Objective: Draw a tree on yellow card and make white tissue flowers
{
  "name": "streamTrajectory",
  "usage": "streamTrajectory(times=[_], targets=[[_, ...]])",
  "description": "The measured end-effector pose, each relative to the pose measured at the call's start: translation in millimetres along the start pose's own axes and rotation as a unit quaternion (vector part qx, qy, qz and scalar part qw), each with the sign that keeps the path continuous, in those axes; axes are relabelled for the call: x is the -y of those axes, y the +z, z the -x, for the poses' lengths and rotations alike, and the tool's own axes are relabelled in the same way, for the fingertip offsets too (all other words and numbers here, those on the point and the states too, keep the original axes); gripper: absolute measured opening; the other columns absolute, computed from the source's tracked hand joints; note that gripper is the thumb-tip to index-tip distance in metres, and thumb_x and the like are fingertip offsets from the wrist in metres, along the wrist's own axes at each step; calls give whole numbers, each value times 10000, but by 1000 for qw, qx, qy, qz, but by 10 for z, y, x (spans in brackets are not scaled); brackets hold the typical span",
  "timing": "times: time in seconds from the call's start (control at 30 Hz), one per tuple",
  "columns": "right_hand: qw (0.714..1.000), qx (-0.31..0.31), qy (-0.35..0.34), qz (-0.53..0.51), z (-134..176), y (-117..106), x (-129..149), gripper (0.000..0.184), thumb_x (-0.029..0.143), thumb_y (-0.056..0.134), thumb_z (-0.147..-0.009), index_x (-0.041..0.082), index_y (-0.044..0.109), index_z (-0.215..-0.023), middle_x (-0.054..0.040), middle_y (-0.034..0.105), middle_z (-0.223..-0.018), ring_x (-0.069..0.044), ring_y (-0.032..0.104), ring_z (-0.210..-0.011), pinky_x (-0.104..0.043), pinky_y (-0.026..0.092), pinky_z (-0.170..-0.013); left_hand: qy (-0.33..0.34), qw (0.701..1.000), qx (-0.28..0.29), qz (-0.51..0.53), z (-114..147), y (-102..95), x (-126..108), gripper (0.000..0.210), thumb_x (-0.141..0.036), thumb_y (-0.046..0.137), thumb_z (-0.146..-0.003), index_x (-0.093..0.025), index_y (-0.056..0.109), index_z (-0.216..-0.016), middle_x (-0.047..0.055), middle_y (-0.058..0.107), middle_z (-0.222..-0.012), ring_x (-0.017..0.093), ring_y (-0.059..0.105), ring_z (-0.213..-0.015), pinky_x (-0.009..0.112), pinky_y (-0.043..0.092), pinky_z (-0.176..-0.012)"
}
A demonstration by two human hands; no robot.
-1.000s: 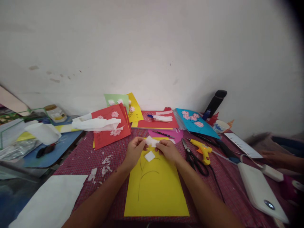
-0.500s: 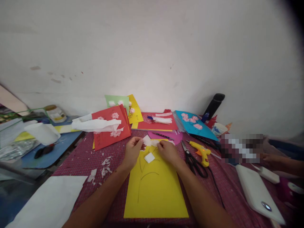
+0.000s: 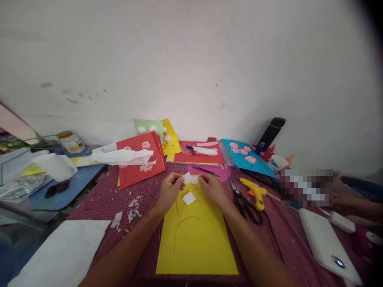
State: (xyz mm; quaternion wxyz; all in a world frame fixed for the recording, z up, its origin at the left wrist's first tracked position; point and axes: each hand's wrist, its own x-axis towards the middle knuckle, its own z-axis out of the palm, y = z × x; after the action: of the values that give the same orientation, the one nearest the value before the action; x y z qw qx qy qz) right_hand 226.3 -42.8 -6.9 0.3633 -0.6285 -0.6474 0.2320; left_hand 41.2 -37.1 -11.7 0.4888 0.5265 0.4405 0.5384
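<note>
Between my two hands, just above the top of a yellow sheet of card (image 3: pixel 200 247), is a small piece of thin white paper (image 3: pixel 190 178). My left hand (image 3: pixel 171 189) pinches its left side, and my right hand (image 3: pixel 212 188) pinches its right side. Below them a small white square (image 3: pixel 188 198) lies on the card. Curved pencil-like lines run down the card's left half. Black-handled scissors (image 3: pixel 243 203) lie right of my right hand, beside a yellow glue gun (image 3: pixel 254 191) with a small orange light. A dark patterned pen (image 3: pixel 206 171) rests behind my hands.
Red cards with pink paper flowers (image 3: pixel 134 175) lean at the back left, white tissue strips over them. A blue flower card (image 3: pixel 247 157) stands back right. White paper (image 3: pixel 64 251), torn scraps (image 3: pixel 133 211) and a white power bank-like slab (image 3: pixel 324 239) lie around. Another person's arm (image 3: pixel 356 207) shows right.
My right hand has drawn slightly closer to the left, and the white paper is now held by its two sides. The view has shifted slightly; the white square stays on the card.
</note>
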Motion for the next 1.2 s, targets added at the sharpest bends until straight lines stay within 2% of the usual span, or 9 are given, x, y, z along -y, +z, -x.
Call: streamTrajectory(times=[0.07, 0.23, 0.37, 0.47, 0.6, 0.67, 0.9, 1.0, 1.2], targets=[[995, 21, 4, -95, 31, 21, 28, 299, 363, 459, -876, 170, 666, -779, -39, 669, -709, -155, 569, -615, -244, 391, -563, 18, 999, 17, -22, 33, 21, -42, 194, -356, 628, -790, -163, 608, -810, 9, 638, -703, 118, 584, -615, 229, 460, -590], [966, 61, 44, -247, 71, 26, 89, 454, 303, 560, -775, 179, 582, -1211, 42, 595, -660, -104, 456, -496, -214, 359, -488, 33, 996, 66, -45, 89, 57, -79, 164, -331, 598, -816, -167, 609, -802, -2, 617, -695, 114, 570, -630, 224, 449, -615], [966, 60, 28, -252, 62, 2, 78, 247, 335, 614, -742, 161, 686, -901, 32, 573, -647, -103, 466, -546, -214, 359, -511, 32, 993, 99, -52, 88, 54, -19, 169, -332, 593, -827, -165, 619, -820, 1, 613, -698, 117, 564, -634, 226, 443, -607], [975, 9, 33, -222, 39, -1, 31, 227, 369, 592, -770, 156, 669, -755, 4, 611, -660, -124, 500, -577, -226, 377, -534, 20, 995, 94, -32, 75, 50, -2, 193, -345, 612, -820, -169, 623, -897, 6, 626, -740, 120, 576, -647, 230, 450, -611], [989, -89, 0, -121, 9, 2, -53, 252, 358, 523, -838, 184, 699, -883, -42, 715, -845, -186, 616, -755, -267, 456, -687, 20, 999, 43, -11, 60, 52, -33, 235, -347, 650, -784, -180, 618, -947, 32, 656, -882, 125, 601, -697, 233, 462, -627], [993, -97, -28, -62, 3, 5, -88, 268, 339, 489, -874, 204, 709, -946, -48, 732, -947, -197, 641, -846, -284, 461, -768, 18, 999, 32, -10, 57, 53, -49, 230, -343, 659, -772, -182, 620, -931, 34, 660, -891, 123, 599, -693, 232, 459, -622], [982, 12, -45, 185, 39, -21, -124, 381, 127, 494, -836, 213, 693, -1149, -105, 692, -1141, -229, 627, -1019, -318, 427, -872, 18, 1000, 11, -2, 52, 54, -53, 212, -330, 665, -755, -182, 610, -896, 16, 648, -821, 113, 578, -645, 226, 450, -594], [982, 22, -47, 183, 72, -30, -84, 366, 126, 495, -831, 198, 692, -1132, -105, 685, -1122, -215, 621, -998, -304, 429, -857, 23, 1000, -9, 12, 36, 46, -29, 226, -330, 662, -751, -187, 601, -916, 10, 653, -817, 106, 573, -616, 228, 450, -583], [974, 127, -118, 143, 215, 48, 95, 395, 179, 549, -774, 188, 661, -1152, -88, 650, -1097, -199, 612, -939, -280, 436, -830, 34, 999, -14, 4, 28, 29, -17, 215, -326, 645, -770, -182, 599, -923, 6, 647, -797, 107, 572, -608, 231, 451, -581]])
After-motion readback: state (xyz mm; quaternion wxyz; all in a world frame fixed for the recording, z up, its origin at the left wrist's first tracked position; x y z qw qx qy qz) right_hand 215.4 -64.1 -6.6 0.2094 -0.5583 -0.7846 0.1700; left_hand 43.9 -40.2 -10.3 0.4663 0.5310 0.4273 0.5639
